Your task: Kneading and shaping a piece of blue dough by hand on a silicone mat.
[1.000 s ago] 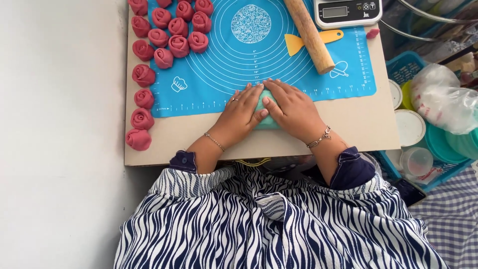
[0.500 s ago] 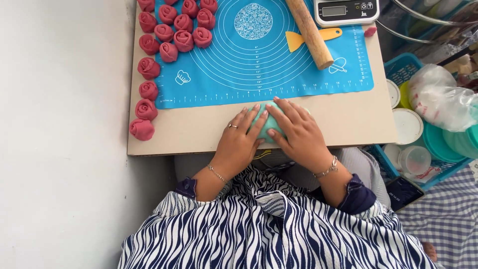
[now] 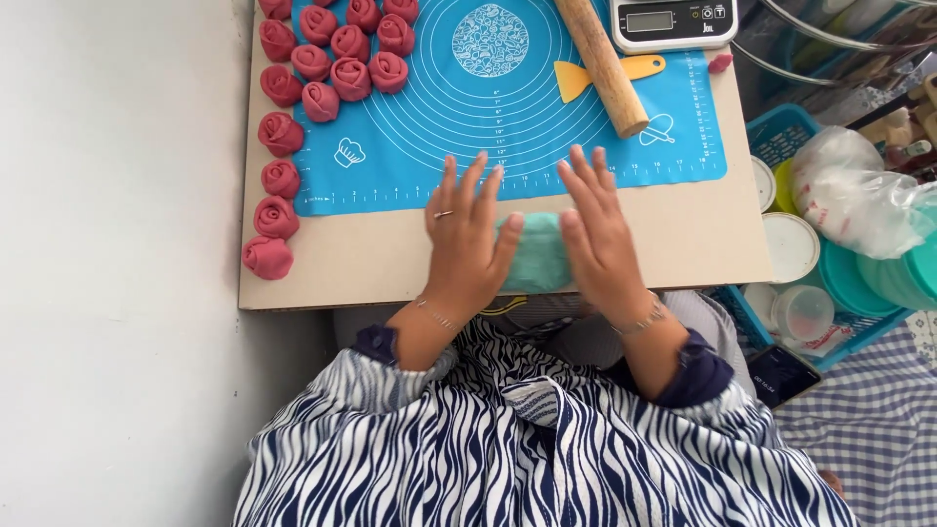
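Dough: soft teal-green lump (image 3: 535, 256) is lying on the tan wooden board (image 3: 371, 263), just below the blue silicone mat (image 3: 508, 117). I am pressing my left hand (image 3: 467, 239) and right hand (image 3: 597, 234) against its sides, fingers spread flat, gripping nothing. Probably pliable, light; underside hidden.

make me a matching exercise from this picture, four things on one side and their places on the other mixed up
Things:
1. green dough
2. rolling pin
3. scale
4. pink roses

Places:
A. top edge of the board, right of the pin
B. between the left hand and right hand
C. upper left, on and beside the blue mat
D. slanted across the mat's upper right

Pairs: 1-B, 2-D, 3-A, 4-C
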